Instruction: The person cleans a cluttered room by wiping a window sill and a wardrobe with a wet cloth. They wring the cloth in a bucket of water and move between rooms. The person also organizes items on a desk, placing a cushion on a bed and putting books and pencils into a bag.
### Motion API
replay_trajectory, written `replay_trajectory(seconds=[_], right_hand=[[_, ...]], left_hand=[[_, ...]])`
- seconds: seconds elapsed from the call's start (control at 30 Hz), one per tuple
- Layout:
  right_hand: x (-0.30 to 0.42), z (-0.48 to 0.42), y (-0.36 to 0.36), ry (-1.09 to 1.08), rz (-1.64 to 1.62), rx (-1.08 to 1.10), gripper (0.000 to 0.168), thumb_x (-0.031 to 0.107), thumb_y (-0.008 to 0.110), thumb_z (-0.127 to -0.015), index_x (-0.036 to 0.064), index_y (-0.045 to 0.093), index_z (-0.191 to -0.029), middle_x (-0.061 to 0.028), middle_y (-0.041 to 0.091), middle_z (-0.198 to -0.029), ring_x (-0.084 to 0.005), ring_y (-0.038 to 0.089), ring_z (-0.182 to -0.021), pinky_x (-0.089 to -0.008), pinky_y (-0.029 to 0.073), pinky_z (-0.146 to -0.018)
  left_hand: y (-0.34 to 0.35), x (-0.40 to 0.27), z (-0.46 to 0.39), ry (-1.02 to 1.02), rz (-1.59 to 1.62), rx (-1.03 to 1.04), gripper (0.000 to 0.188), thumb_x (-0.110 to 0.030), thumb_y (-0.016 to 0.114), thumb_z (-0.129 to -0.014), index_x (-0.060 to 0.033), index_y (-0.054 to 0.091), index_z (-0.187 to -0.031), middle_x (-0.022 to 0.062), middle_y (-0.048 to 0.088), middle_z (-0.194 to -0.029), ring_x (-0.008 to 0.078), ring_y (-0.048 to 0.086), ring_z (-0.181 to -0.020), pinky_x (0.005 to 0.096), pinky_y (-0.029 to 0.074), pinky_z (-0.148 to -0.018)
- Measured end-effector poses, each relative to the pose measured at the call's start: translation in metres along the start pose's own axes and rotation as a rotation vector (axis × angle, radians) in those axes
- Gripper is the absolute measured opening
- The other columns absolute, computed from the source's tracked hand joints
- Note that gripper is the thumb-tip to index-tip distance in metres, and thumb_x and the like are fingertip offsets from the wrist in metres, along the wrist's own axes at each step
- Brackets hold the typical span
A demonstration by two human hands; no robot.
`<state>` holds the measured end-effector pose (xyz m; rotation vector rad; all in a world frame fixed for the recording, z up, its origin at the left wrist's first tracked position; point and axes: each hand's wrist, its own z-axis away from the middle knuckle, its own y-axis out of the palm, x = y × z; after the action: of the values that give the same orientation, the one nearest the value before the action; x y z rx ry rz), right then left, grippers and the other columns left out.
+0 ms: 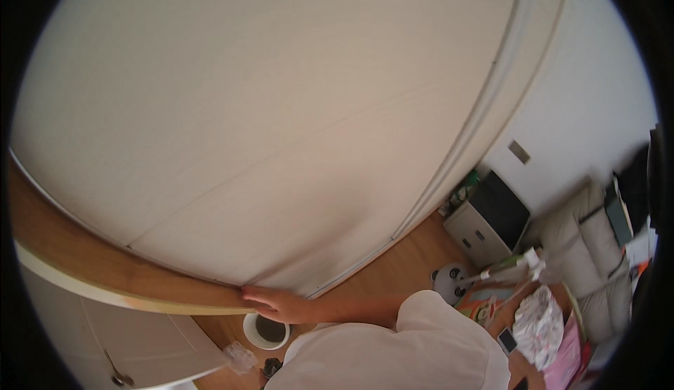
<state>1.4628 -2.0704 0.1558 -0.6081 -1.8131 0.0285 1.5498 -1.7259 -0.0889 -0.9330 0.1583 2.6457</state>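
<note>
My right hand [279, 304] reaches left from the white sleeve and rests at the rounded end of a wooden ledge [158, 284]. Its fingertips lie by the foot of a large cream panel [295, 126], and the thumb side is lower, at the ledge's pale edge. No object shows in it. Just below is a white round container [267, 332] with a dark inside. What looks like part of my left hand [261, 378] shows at the bottom, beside a dark crumpled thing [273, 367]; its grip is mostly hidden by my white shirt.
A pale cabinet with a metal handle [122, 378] stands below the ledge, near a crumpled clear plastic bag [240, 357]. On the right are a small drawer cabinet [474, 234], a panda-faced item [450, 282], a grey sofa [571, 248], a phone [507, 340] and a crumpled white bag [539, 327].
</note>
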Motion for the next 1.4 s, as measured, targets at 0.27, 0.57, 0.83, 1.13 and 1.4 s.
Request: replay_trajectory(seconds=[0.27, 0.57, 0.83, 1.13, 1.4], right_hand=[[-0.01, 0.015, 0.061, 0.4, -0.13, -0.042, 0.054, 0.022, 0.055, -0.085, 0.001, 0.032, -0.13, -0.0169, 0.047, -0.122, -0.0235, 0.05, -0.111, -0.0323, 0.042, -0.091], [-0.015, 0.029, 0.127, 0.41, -0.048, -0.378, 0.064, 0.02, 0.052, -0.086, 0.005, 0.016, -0.137, -0.0177, 0.027, -0.137, -0.0277, 0.046, -0.115, -0.0356, 0.041, -0.093], [-0.024, 0.075, 0.144, 0.699, 0.189, -0.236, 0.04, 0.029, 0.052, -0.083, 0.0, 0.051, -0.109, -0.0196, 0.055, -0.106, -0.0335, 0.055, -0.088, -0.0386, 0.045, -0.078], [-0.013, 0.137, 0.153, 0.883, -0.206, 0.053, 0.037, 0.029, 0.052, -0.083, 0.001, 0.05, -0.106, -0.0181, 0.054, -0.103, -0.0319, 0.054, -0.086, -0.0379, 0.044, -0.076], [-0.007, 0.176, 0.167, 0.899, -0.212, -0.061, 0.034, 0.028, 0.051, -0.083, 0.001, 0.05, -0.104, -0.0168, 0.053, -0.1, -0.0304, 0.052, -0.084, -0.0374, 0.043, -0.074]], left_hand=[[-0.042, -0.06, -0.033, 0.038, -0.126, 0.125, 0.045, -0.038, 0.044, -0.087, 0.0016, 0.058, -0.103, 0.0132, 0.062, -0.095, 0.0236, 0.059, -0.083, 0.036, 0.048, -0.074], [-0.09, -0.07, -0.045, 0.008, -0.141, 0.211, 0.044, -0.037, 0.045, -0.086, 0.0019, 0.058, -0.103, 0.0136, 0.061, -0.095, 0.024, 0.058, -0.084, 0.0365, 0.048, -0.074], [-0.127, -0.079, -0.047, 0.033, -0.121, 0.278, 0.042, -0.035, 0.046, -0.086, 0.0021, 0.058, -0.102, 0.014, 0.061, -0.095, 0.0244, 0.058, -0.084, 0.0369, 0.048, -0.074], [-0.14, -0.084, -0.048, 0.051, -0.077, 0.339, 0.041, -0.033, 0.048, -0.085, 0.0024, 0.058, -0.102, 0.0144, 0.061, -0.095, 0.0248, 0.058, -0.084, 0.0374, 0.047, -0.074], [-0.125, -0.1, -0.05, 0.056, -0.085, 0.389, 0.04, -0.032, 0.049, -0.084, 0.0026, 0.058, -0.101, 0.0148, 0.06, -0.095, 0.0252, 0.057, -0.084, 0.0378, 0.047, -0.073]])
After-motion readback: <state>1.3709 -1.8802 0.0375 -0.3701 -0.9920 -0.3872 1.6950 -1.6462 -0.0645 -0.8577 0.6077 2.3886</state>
